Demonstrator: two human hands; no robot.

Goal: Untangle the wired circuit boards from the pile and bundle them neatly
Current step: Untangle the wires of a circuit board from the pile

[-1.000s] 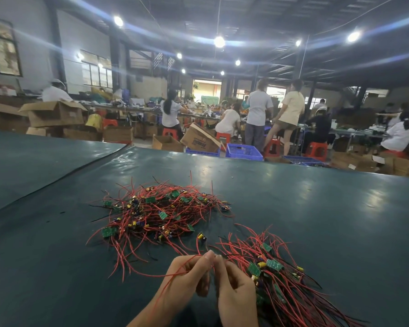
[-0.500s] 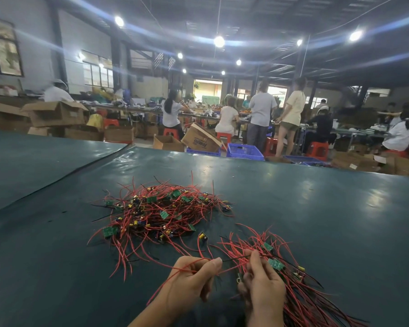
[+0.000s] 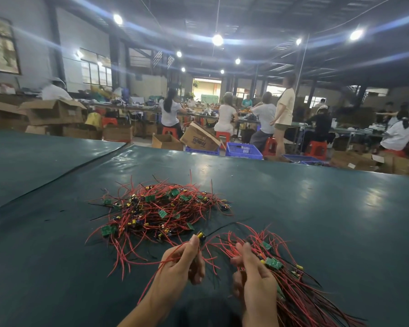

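Here: left hand (image 3: 182, 267), fingers (image 3: 193, 245) pinching one wired circuit board (image 3: 200, 235); right hand (image 3: 255, 282), fingers (image 3: 248, 253) gripping the bundle (image 3: 300, 300); pile (image 3: 156, 208) on bench (image 3: 316, 220).

The camera sits on my head and looks forward and down across the table (image 3: 316, 208), tilted so its far edge slopes down to the right. My left grip (image 3: 182, 263) and right grip (image 3: 255, 277) rise from the bottom edge, nearest the lens, close enough to show the wired board (image 3: 200, 234) at my left thumb tip. The pile (image 3: 158, 208) lies just beyond, the bundle (image 3: 293, 286) at lower right. The wide lens bows the roof beams (image 3: 151, 29); workers (image 3: 224, 114) sit far off.
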